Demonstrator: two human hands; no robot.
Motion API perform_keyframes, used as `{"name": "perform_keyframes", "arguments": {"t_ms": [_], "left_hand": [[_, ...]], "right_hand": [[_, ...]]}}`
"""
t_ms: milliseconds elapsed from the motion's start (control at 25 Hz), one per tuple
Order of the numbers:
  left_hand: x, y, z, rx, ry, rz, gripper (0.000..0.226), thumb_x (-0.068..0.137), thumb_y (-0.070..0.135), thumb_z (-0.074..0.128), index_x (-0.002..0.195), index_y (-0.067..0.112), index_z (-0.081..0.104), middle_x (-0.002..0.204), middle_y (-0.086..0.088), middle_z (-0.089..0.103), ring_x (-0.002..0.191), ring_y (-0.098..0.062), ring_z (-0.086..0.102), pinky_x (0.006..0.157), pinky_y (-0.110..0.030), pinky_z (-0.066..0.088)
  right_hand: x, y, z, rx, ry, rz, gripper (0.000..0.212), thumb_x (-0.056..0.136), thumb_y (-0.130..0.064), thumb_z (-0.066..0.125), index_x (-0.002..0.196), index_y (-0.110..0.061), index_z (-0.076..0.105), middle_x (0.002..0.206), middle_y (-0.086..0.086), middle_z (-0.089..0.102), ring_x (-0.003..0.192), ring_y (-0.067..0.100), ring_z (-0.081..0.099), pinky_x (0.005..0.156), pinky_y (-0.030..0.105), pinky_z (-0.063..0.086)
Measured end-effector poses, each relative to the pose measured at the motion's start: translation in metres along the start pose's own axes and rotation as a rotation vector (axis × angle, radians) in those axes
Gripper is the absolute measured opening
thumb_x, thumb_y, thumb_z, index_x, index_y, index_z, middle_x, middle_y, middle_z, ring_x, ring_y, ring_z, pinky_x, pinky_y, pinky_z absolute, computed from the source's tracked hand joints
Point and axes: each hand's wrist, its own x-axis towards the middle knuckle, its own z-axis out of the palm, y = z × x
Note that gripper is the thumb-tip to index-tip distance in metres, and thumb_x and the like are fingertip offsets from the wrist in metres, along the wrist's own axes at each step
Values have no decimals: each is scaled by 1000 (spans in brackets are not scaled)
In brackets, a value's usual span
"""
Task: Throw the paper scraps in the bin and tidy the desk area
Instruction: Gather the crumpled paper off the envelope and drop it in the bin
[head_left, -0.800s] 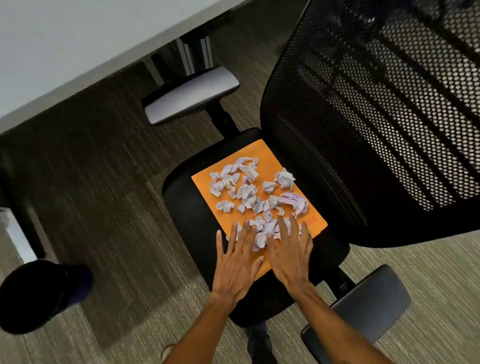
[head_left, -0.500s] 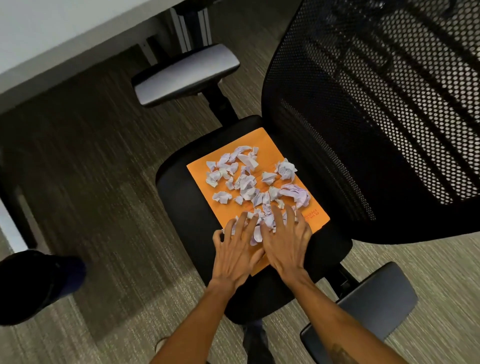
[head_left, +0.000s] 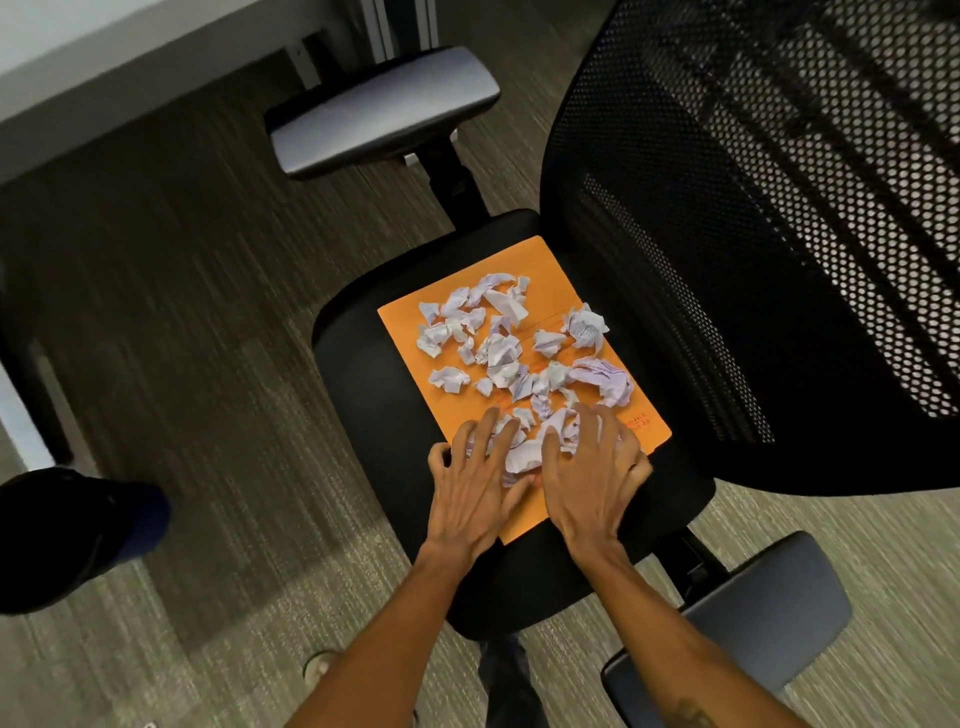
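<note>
Early stage: paper scraps (head_left: 511, 345) all on orange folder (head_left: 400, 325) on chair seat (head_left: 358, 374). Left hand (head_left: 475, 486), right hand (head_left: 589, 480) fingers curled, raking near scraps together. Dark round thing (head_left: 67, 535) far left, possibly bin; nothing binned yet.

chair seat (head_left: 363, 384), black, centre | mesh backrest (head_left: 753, 234) at 2 o'clock, rising over seat | armrest (head_left: 384, 109) at 12 o'clock, padded, grey sheen | second armrest (head_left: 753, 618) at 5 o'clock | orange folder (head_left: 415, 322) flat on seat | carpet (head_left: 182, 312), grey-brown stripes, 9 o'clock
</note>
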Motion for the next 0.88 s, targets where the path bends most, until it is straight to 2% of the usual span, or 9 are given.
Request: {"name": "perform_keyframes", "arguments": {"t_ms": [80,200,360,480,600,720,880], "left_hand": [[-1,-1,-2,-4,12,14,67,92,71,38,147,34,31,160,1,29,137,-22,35,98,-46,36],[1,-1,-2,20,13,33,70,91,72,37,150,35,28,161,1,27,138,-23,35,98,-48,35],[7,-2,9,38,5,68,71,92,70,39,152,36,26,160,3,27,135,-23,37,97,-48,34],[15,-1,16,50,34,63,72,92,69,40,152,30,30,156,4,32,125,-21,41,90,-46,38],[24,2,21,47,82,51,66,93,63,39,144,21,42,149,4,42,113,-20,46,80,-43,40],[26,4,24,32,94,61,52,94,57,40,131,20,50,139,3,47,102,-22,50,74,-39,36],[30,5,25,61,73,77,39,97,52,39,119,23,53,122,0,54,86,-22,50,67,-39,38]], "right_hand": [[0,3,0,-40,-18,46,53,93,-55,53,137,-28,53,150,3,45,133,28,39,102,46,31],[-1,2,8,-82,-91,52,60,92,-63,50,143,-31,48,155,4,37,136,30,35,105,48,31],[2,1,17,-71,-111,46,63,92,-67,48,144,-33,47,156,2,37,130,29,39,98,45,33],[6,1,22,-81,-76,9,59,92,-67,48,141,-35,48,149,2,42,118,27,43,88,41,36],[13,1,26,-71,-85,-14,55,92,-64,49,138,-34,49,145,4,45,109,26,47,82,40,41],[16,1,28,-3,-94,-17,49,93,-58,53,132,-29,53,147,7,44,107,25,48,81,39,45],[20,-4,27,130,-95,-15,38,93,-48,59,123,-26,53,138,5,46,108,24,52,72,38,52]]}}
